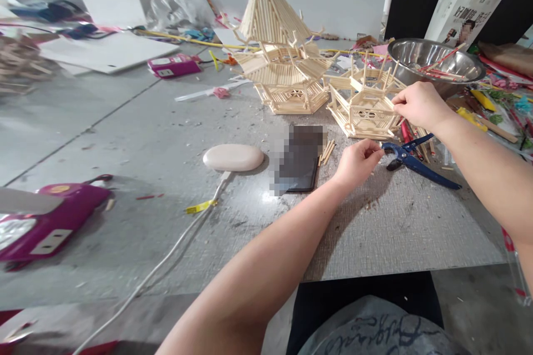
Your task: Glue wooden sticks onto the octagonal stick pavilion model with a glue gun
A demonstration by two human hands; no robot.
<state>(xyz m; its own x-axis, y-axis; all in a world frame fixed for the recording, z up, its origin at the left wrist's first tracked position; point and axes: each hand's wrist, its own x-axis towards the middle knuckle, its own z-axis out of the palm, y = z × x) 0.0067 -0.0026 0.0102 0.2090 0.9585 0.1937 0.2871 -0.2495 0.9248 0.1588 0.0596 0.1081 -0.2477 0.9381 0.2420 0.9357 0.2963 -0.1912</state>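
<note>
My right hand [421,104] is closed in a pinch at the right side of a small open framework of pale wooden sticks [366,105]. Whether its fingertips grip one of the sticks or something tiny is unclear. Lower and to the left, my left hand [358,163] has thumb and fingers pressed together just in front of the framework; whatever they hold is too small to make out. Blue-handled pliers [410,160] lie beside my left fingertips. A few loose short sticks [327,152] rest between a dark phone [303,161] and my left hand.
A taller stick pagoda [283,61] with a pointed roof stands behind. A metal bowl [437,61] holds reddish sticks. A pale oval device [233,157] trails a white cable [166,260]. Purple tools [62,222] sit left; clutter [495,105] covers the right side.
</note>
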